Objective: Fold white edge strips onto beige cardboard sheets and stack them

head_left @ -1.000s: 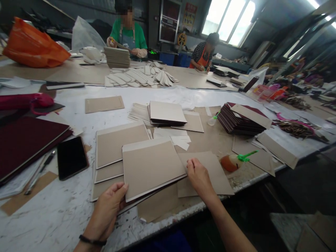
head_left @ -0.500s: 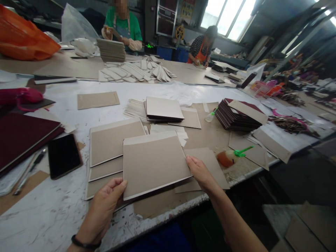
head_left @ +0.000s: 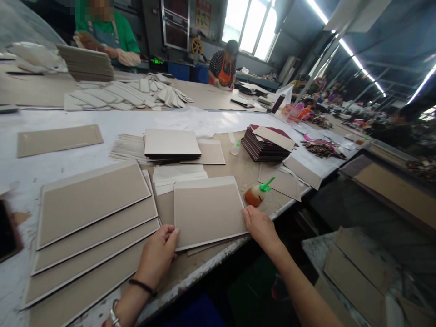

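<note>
— Can any writing be read on the boards or on the tabletop point(head_left: 68, 159)?

— None can be made out; the grey boards point(head_left: 207, 211) are blank.

— And further back?

— At about 12 o'clock a green lit display point(head_left: 156, 61) is seen, but its digits cannot be read. Just right of it, high on the wall, a red and yellow poster point(head_left: 203, 18) is hung; its print is too small and blurred to be read.
</note>
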`<state>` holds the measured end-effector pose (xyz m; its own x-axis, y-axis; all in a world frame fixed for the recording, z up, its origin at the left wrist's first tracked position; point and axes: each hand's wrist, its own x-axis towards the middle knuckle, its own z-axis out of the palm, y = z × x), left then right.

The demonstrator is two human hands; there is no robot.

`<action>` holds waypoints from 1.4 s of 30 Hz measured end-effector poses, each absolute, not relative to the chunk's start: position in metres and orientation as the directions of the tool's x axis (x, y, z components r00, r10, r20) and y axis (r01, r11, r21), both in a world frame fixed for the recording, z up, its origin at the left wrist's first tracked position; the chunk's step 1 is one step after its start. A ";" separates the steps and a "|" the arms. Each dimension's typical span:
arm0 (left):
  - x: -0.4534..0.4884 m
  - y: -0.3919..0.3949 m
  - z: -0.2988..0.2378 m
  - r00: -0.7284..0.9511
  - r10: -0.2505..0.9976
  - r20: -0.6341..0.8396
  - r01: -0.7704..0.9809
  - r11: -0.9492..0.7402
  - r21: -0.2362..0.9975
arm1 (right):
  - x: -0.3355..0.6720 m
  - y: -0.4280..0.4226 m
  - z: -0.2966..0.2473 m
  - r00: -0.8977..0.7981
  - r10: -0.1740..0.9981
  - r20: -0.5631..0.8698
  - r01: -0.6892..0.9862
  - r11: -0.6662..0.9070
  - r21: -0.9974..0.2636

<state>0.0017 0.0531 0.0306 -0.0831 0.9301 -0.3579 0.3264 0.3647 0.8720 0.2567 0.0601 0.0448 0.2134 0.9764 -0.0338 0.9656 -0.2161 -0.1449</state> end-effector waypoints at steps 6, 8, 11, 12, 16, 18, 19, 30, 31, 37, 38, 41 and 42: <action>0.005 0.048 0.030 -0.158 0.951 -0.265 0.509 0.308 0.804 | 0.265 0.049 0.023 0.086 0.985 0.150 0.980 -0.056 -0.193; 0.005 0.041 0.029 -0.198 0.959 -0.204 0.480 0.276 0.833 | 0.266 0.044 0.017 0.042 0.975 0.220 0.974 0.009 -0.225; 0.006 0.027 0.024 -0.178 0.980 -0.093 0.453 0.166 0.876 | 0.267 0.039 0.010 -0.010 0.964 0.267 0.968 0.077 -0.241; 0.006 0.023 0.022 -0.159 0.985 -0.063 0.457 0.130 0.880 | 0.267 0.038 0.009 -0.023 0.961 0.276 0.966 0.093 -0.242; 0.006 0.013 0.015 -0.131 0.991 -0.011 0.487 0.074 0.870 | 0.268 0.038 0.005 -0.055 0.953 0.299 0.958 0.135 -0.253; 0.006 0.011 0.014 -0.128 0.992 -0.005 0.500 0.069 0.863 | 0.268 0.039 0.005 -0.064 0.949 0.309 0.955 0.148 -0.257; 0.006 0.011 0.013 -0.127 0.992 -0.004 0.509 0.068 0.858 | 0.268 0.039 0.006 -0.063 0.948 0.312 0.954 0.149 -0.260; 0.006 0.008 0.010 -0.087 0.996 0.020 0.573 0.033 0.819 | 0.266 0.037 0.009 -0.008 0.951 0.308 0.942 0.111 -0.317; 0.005 0.008 0.009 -0.083 0.996 0.032 0.579 0.022 0.815 | 0.266 0.037 0.009 -0.003 0.951 0.308 0.940 0.108 -0.324; 0.005 0.007 0.002 -0.065 0.992 0.107 0.614 -0.045 0.788 | 0.265 0.037 0.009 0.012 0.952 0.307 0.940 0.095 -0.328; 0.004 0.006 0.002 -0.053 0.992 0.117 0.625 -0.058 0.778 | 0.264 0.036 0.009 0.007 0.952 0.306 0.939 0.099 -0.329; 0.004 0.006 0.000 -0.019 0.989 0.148 0.663 -0.098 0.742 | 0.264 0.036 0.009 0.012 0.951 0.309 0.935 0.098 -0.340; 0.003 0.006 -0.001 -0.008 0.987 0.162 0.677 -0.114 0.727 | 0.264 0.036 0.009 0.015 0.950 0.311 0.935 0.097 -0.341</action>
